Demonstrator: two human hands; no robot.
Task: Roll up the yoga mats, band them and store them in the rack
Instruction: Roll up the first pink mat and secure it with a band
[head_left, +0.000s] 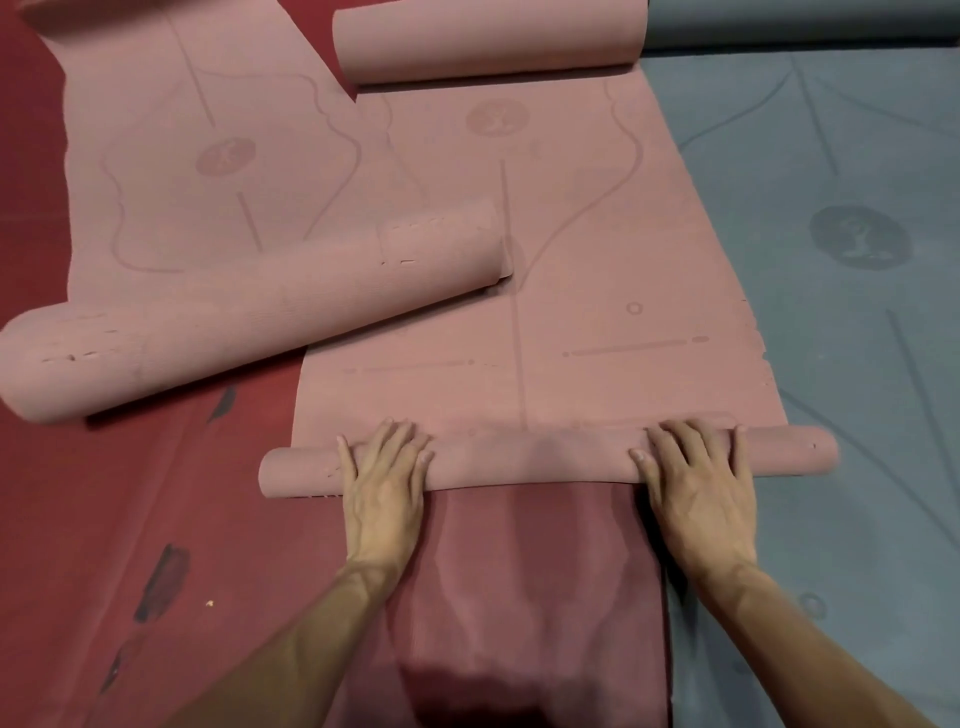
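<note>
A pink yoga mat (571, 291) lies spread out in front of me, its near end wound into a thin roll (530, 460) that runs left to right. My left hand (384, 483) presses flat on the roll's left part, fingers straight over its top. My right hand (696, 483) presses on the roll's right part the same way. The far end of this mat curls up into a loose roll (488, 39) at the top of the view.
A second pink mat (208, 156) lies to the left, its near end curled into a fat roll (234, 317) that overlaps my mat's left edge. A grey-blue mat (841, 260) lies on the right. A dark red mat (530, 587) and red floor (130, 493) are beneath.
</note>
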